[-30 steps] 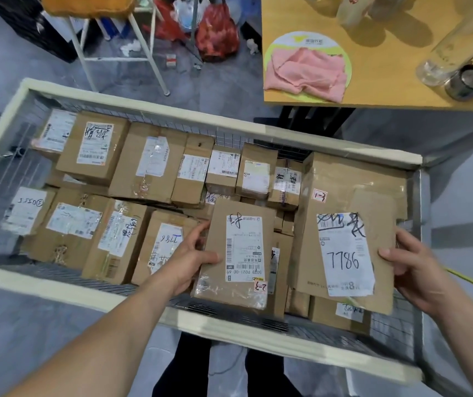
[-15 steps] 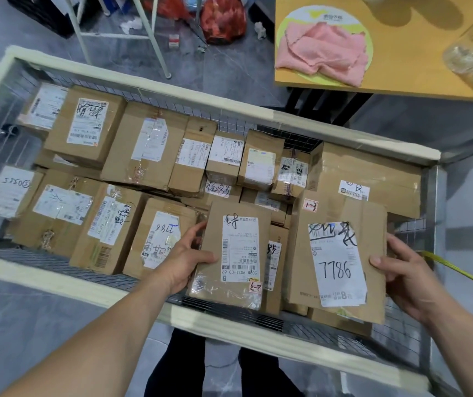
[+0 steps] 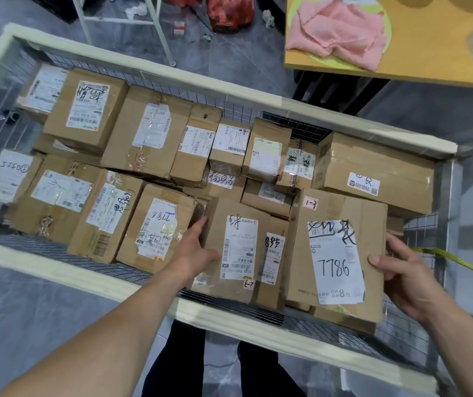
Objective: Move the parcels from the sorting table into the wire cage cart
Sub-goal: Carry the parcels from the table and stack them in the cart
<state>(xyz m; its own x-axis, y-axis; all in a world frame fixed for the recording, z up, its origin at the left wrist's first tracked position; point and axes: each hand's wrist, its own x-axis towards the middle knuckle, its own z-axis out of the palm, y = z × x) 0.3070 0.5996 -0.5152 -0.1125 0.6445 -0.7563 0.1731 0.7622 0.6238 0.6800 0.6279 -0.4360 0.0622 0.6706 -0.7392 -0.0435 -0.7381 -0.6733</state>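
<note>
Cardboard parcels crowd my wire cage cart.
My left hand grips the 2-3 parcel; my right hand grips the 7786 parcel; pink cloth lies beyond.

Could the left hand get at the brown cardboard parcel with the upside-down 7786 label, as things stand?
Probably yes: the brown cardboard parcel with the upside-down 7786 label lies uncovered right beside the left hand, though that hand currently grips the neighbouring 2-3 parcel.

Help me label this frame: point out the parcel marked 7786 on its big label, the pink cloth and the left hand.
7786 parcel (image 3: 341, 247): head view, on its white label.
Pink cloth (image 3: 338, 32): head view, middle of the folds.
Left hand (image 3: 193, 250): head view, back of the hand.
</note>
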